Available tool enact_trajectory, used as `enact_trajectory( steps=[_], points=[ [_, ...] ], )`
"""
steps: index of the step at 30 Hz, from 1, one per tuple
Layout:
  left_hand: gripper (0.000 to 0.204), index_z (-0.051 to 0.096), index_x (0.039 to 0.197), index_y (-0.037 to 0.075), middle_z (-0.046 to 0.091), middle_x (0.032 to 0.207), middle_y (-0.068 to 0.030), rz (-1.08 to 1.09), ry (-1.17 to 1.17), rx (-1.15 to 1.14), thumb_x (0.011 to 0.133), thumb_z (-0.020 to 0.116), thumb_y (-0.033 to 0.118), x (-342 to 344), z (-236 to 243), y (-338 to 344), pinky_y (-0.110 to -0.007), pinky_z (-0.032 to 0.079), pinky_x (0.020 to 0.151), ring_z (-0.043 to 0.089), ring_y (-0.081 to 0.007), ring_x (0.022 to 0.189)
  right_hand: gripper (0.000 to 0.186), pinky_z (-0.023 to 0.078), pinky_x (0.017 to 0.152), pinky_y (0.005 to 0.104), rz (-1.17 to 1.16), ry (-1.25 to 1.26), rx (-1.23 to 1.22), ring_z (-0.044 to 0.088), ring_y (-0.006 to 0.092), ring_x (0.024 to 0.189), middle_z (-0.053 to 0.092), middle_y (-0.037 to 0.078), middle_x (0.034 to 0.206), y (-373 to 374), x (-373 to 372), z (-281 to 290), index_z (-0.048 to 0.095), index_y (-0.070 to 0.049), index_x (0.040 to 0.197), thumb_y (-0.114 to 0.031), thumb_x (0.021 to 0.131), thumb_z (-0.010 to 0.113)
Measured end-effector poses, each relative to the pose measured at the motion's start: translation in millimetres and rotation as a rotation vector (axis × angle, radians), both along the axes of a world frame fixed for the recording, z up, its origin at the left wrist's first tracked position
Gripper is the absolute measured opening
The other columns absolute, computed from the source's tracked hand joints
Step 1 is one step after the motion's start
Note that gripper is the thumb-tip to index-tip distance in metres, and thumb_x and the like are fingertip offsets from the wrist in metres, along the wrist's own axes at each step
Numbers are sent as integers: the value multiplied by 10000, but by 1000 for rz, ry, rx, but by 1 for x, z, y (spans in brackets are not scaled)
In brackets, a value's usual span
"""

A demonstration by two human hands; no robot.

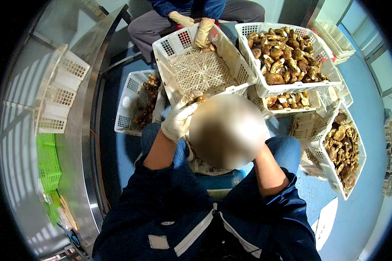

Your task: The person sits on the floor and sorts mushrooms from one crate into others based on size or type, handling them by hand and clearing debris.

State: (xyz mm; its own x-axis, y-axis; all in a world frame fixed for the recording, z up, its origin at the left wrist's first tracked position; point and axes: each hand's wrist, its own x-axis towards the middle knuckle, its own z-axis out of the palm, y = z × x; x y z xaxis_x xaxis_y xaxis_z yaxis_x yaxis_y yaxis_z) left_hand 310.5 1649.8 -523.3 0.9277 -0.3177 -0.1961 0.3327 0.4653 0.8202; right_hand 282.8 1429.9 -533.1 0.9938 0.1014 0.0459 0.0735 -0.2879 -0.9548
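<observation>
My gloved left hand [178, 119] pinched a mushroom [197, 100], best dropped gently into the crate [204, 69] just ahead; my right hand was hidden, grip unknowable.

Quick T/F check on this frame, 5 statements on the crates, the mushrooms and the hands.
1. The left hand wears a light glove. True.
2. The white crate straight ahead is heaped with mushrooms. False: its lattice floor is almost bare, with only a few pieces near the far edge.
3. The crate at upper right is full of brown mushrooms. True.
4. The right hand is plainly visible holding a knife. False: the right forearm runs into a blurred patch that hides the hand, and no knife shows.
5. A co-worker's gloved hand rests on the far rim of the middle crate. True.
</observation>
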Motion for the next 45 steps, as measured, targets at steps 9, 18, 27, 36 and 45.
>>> enact_trajectory(
  steps=[9, 18, 27, 36, 45],
  points=[
    [419, 424, 1404, -28, 577, 1289, -194, -141, 13, -93, 985, 426, -28, -21, 7, 5, -363, 533, 939, 609, -272, 1142, 241, 475, 782, 360, -63, -165, 20, 567, 216, 859, 610, 119, 914, 15, -7, -44, 592, 0, 1027, -196, 901, 654],
    [371, 508, 1281, -32, 609, 1191, -119, -185, -65, -21, 917, 515, -106, -10, -22, 3, -316, 507, 958, 600, -195, 1101, 226, 479, 754, 380, -42, -228, -70, 581, 261, 816, 602, 135, 873, 5, -11, -20, 601, -10, 1020, -169, 876, 674],
    [448, 527, 1234, -24, 638, 1136, -95, -181, -179, 478, 818, 667, -114, -14, 3, -7, -292, 532, 914, 633, -165, 1027, 151, 450, 662, 340, 38, -185, -53, 528, 172, 713, 549, 78, 740, -9, -7, 5, 564, -21, 891, -165, 859, 598],
    [500, 572, 1201, -8, 610, 1146, -95, -223, -543, 885, 732, 734, -75, -8, -7, 3, -317, 524, 936, 610, -179, 1065, 186, 468, 688, 341, -13, -248, -82, 561, 181, 751, 585, 79, 771, -10, -22, 40, 611, -37, 892, -218, 880, 650],
    [415, 649, 1116, 12, 603, 1207, -154, -225, -824, 1140, 712, 738, 44, -12, 5, -3, -372, 491, 981, 602, -304, 1121, 246, 471, 649, 335, 89, 72, -97, 585, 166, 691, 613, 86, 710, -17, -1, 17, 630, -29, 834, -270, 864, 672]
  ],
)
